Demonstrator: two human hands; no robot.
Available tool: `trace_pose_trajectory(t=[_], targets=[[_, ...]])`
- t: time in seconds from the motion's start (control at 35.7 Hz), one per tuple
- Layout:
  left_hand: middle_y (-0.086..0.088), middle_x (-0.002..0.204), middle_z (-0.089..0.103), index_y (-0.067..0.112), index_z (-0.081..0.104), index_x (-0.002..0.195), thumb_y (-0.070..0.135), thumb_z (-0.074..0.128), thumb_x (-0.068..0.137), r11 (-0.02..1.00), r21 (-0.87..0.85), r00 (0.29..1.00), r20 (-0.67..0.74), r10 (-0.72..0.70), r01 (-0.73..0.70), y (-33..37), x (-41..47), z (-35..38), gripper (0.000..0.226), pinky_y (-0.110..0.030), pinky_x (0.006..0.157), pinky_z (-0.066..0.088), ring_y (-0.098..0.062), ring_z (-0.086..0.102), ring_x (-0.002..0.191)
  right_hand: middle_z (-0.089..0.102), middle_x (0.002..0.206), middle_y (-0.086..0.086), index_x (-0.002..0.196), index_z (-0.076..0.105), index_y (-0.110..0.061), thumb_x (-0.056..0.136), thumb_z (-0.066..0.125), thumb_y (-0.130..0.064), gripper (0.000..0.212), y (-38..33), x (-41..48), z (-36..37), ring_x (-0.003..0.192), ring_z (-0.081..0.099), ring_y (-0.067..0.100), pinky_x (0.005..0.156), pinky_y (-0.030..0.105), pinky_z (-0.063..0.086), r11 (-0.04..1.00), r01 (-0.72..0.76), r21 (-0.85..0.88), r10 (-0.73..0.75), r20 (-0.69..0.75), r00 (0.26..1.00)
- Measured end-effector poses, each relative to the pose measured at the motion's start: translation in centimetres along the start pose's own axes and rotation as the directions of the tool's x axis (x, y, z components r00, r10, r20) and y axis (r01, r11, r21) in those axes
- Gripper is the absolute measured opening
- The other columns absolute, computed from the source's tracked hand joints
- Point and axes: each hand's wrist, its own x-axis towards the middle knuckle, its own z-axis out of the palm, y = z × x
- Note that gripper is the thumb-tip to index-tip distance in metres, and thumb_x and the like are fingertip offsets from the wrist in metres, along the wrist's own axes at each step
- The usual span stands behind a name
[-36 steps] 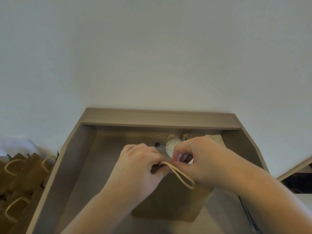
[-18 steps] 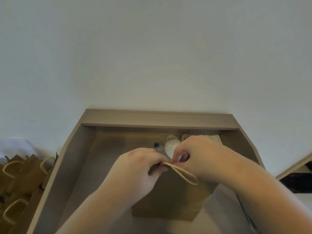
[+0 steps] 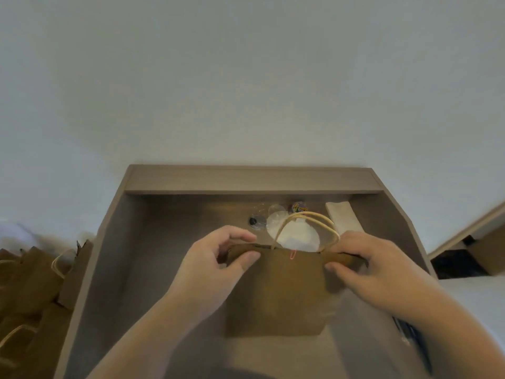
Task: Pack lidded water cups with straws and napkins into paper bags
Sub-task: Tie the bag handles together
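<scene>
- Both hands pinch the paper bag (image 3: 276,291) top: left hand (image 3: 216,265) at its left end, right hand (image 3: 363,265) at its right.
- Folded rim runs left-right between them; bag stands upright on the desk (image 3: 153,255), equally near both hands.

Two bare forearms (image 3: 153,335), sleeveless, no rings or watch visible.

A brown paper bag (image 3: 276,294) with cream handles (image 3: 322,221) and a pink clip (image 3: 293,254), on a grey-brown table (image 3: 153,258) against a pale wall (image 3: 246,77).
</scene>
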Motion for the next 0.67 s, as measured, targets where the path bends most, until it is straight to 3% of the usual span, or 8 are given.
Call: trace_pose_trajectory(t=[0.17,0.22,0.31,0.39,0.45,0.5,0.59,0.67], targets=[[0.022,0.093,0.074,0.053,0.070,0.100,0.036,0.072,0.094,0.998,-0.062,0.999,-0.049,-0.012,0.009,0.4,-0.4,0.8,0.019,-0.024,0.077,0.052,0.000,0.068,0.092,0.075,0.096,-0.019,0.089,0.078,-0.052,0.094,0.080,-0.017,0.036,-0.4,-0.7,-0.2,0.099,0.069,0.008,0.082,0.025,0.052,0.994,0.012,0.112,-0.012,-0.001,1.000],[0.018,0.091,0.076,0.049,0.072,0.099,0.041,0.071,0.090,0.991,-0.130,0.992,-0.124,-0.016,0.000,1.2,-1.2,1.7,0.012,-0.023,0.073,0.057,-0.003,0.070,0.089,0.076,0.096,-0.015,0.092,0.080,-0.050,0.093,0.080,-0.022,0.028,-0.4,-1.1,-1.0,0.097,0.070,0.009,0.080,0.023,0.053,0.984,0.054,0.173,-0.053,-0.006,0.999],[0.012,0.089,0.077,0.046,0.075,0.098,0.052,0.066,0.081,0.970,-0.244,0.965,-0.258,-0.048,-0.017,2.6,-2.7,2.6,0.020,-0.017,0.071,0.057,-0.006,0.071,0.086,0.079,0.093,-0.001,0.093,0.084,-0.042,0.086,0.076,-0.039,0.011,-0.4,-1.2,-2.6,0.090,0.075,0.016,0.076,0.023,0.061,0.912,0.100,0.398,-0.093,-0.037,0.995],[0.008,0.088,0.078,0.044,0.077,0.095,0.051,0.067,0.080,0.949,-0.311,0.935,-0.348,-0.068,-0.046,4.2,-4.1,3.2,0.020,-0.017,0.070,0.058,-0.007,0.072,0.083,0.078,0.087,0.006,0.086,0.083,-0.030,0.084,0.088,-0.036,0.008,-0.2,-0.6,-3.1,0.080,0.077,0.022,0.068,0.032,0.065,0.722,0.090,0.686,-0.095,-0.031,0.995],[0.007,0.089,0.078,0.042,0.078,0.094,0.051,0.067,0.081,0.941,-0.333,0.892,-0.441,-0.098,-0.062,5.0,-5.7,3.9,0.019,-0.014,0.070,0.057,-0.006,0.072,0.083,0.076,0.081,0.006,0.082,0.080,-0.025,0.069,0.097,-0.032,0.023,0.6,-0.2,-2.2,0.071,0.075,0.022,0.057,0.033,0.064,0.499,-0.018,0.867,-0.068,0.060,0.996],[0.006,0.091,0.078,0.041,0.079,0.095,0.049,0.067,0.084,0.936,-0.345,0.865,-0.489,-0.114,-0.072,5.6,-6.9,4.1,0.018,-0.014,0.072,0.057,-0.006,0.073,0.084,0.073,0.080,0.008,0.084,0.079,-0.022,0.061,0.100,-0.039,0.036,1.1,0.1,-1.2,0.069,0.074,0.023,0.055,0.034,0.062,0.392,-0.074,0.917,-0.069,0.110,0.992],[0.010,0.093,0.078,0.047,0.077,0.097,0.055,0.066,0.085,0.967,-0.254,0.769,-0.618,-0.161,-0.001,5.9,-10.1,4.3,0.019,-0.017,0.075,0.058,-0.006,0.073,0.090,0.074,0.087,0.010,0.098,0.082,-0.018,0.065,0.097,-0.059,0.055,1.0,0.3,-0.2,0.078,0.074,0.026,0.063,0.033,0.063,0.456,-0.022,0.890,-0.251,0.153,0.956],[0.007,0.092,0.079,0.044,0.078,0.100,0.057,0.073,0.091,0.970,-0.242,0.665,-0.719,-0.203,0.034,6.2,-14.3,3.3,0.017,-0.033,0.080,0.060,-0.011,0.074,0.091,0.079,0.096,0.007,0.108,0.083,-0.021,0.082,0.086,-0.057,0.045,-0.7,0.6,0.6,0.087,0.078,0.024,0.071,0.029,0.065,0.553,0.102,0.827,-0.400,0.157,0.903]])
